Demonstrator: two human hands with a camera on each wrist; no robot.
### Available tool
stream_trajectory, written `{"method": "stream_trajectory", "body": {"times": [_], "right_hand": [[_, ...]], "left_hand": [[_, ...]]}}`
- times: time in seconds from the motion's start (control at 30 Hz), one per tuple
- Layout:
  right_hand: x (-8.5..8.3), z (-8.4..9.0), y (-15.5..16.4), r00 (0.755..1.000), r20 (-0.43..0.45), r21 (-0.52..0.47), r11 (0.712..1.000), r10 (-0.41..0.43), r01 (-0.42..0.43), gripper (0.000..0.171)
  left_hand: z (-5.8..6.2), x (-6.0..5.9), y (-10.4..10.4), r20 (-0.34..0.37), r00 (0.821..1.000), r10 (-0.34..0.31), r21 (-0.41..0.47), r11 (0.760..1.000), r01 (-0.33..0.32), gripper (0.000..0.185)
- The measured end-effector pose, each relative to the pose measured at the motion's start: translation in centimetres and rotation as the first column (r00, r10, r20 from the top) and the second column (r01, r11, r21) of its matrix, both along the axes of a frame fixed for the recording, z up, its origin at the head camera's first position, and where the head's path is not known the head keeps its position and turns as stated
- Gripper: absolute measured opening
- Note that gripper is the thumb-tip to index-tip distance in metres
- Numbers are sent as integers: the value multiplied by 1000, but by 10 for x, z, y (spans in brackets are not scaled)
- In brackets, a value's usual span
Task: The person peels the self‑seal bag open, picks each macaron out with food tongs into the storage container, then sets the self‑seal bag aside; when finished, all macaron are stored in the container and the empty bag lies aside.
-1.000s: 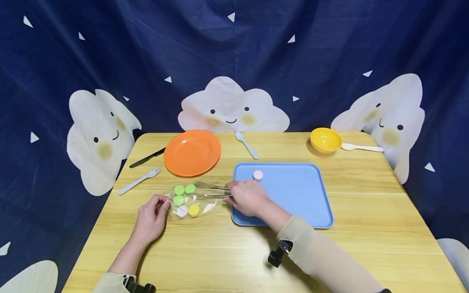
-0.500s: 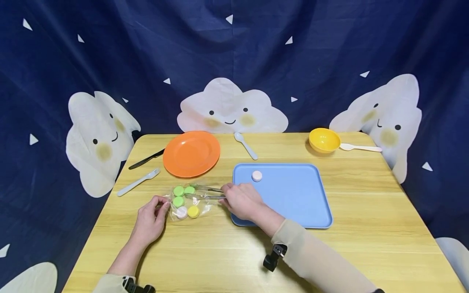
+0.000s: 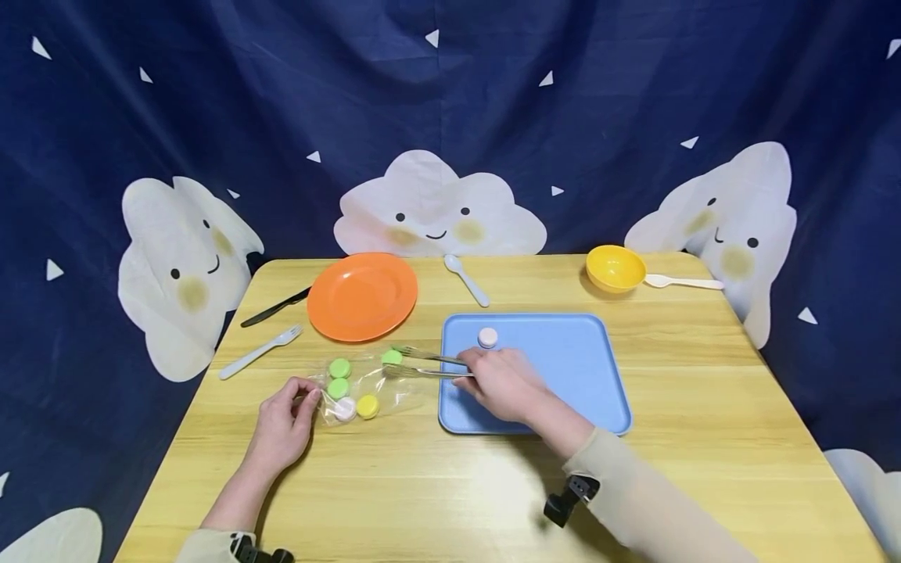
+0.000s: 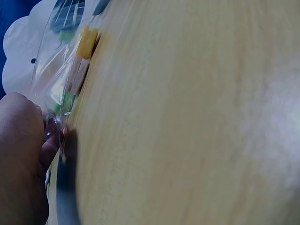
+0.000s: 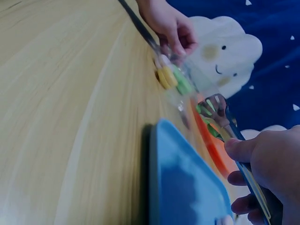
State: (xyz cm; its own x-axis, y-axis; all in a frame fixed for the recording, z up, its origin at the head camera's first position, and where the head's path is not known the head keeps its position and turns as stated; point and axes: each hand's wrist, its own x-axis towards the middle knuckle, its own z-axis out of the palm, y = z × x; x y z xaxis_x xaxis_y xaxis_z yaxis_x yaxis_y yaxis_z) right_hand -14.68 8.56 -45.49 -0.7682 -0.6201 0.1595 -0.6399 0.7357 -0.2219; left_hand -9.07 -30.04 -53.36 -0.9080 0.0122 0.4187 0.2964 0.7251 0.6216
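A clear plastic bag (image 3: 385,391) lies left of the blue tray (image 3: 577,391). My left hand (image 3: 281,422) pinches its left edge between thumb and fingers. Inside are two green macarons (image 3: 339,367), a pale pink macaron (image 3: 344,409) and a yellow macaron (image 3: 367,406). With my right hand (image 3: 508,383) I hold metal tongs (image 5: 232,129), whose ends are around another green macaron (image 3: 391,357) near the bag's right side. Whether that macaron is clear of the plastic, I cannot tell. One pale pink macaron (image 3: 487,337) sits on the tray's far left part.
Behind the bag stands an orange plate (image 3: 362,297), with a black knife (image 3: 276,307) and a pale fork (image 3: 260,352) at its left. Farther back lie a pale blue spoon (image 3: 466,280), a yellow bowl (image 3: 615,269) and a white spoon (image 3: 683,282).
The tongs have drawn one green macaron to the right, away from the others in the bag. My right hand has moved right over the tray; my left hand keeps its hold.
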Motion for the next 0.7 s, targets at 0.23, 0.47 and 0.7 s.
{"method": "stream_trajectory", "body": {"times": [0.23, 0.47, 0.7], "right_hand": [[5, 10, 43, 998, -23, -26, 998, -59, 58, 32], [10, 16, 90, 990, -49, -48, 990, -135, 133, 34], [13, 19, 131, 977, -37, -38, 977, -210, 209, 34]], "left_hand": [[1, 1, 2, -2, 1000, -5, 14, 1000, 5, 8], [2, 0, 3, -1, 1000, 5, 3, 1000, -5, 8], [-1, -1, 2, -7, 1000, 10, -14, 1000, -10, 9]]}}
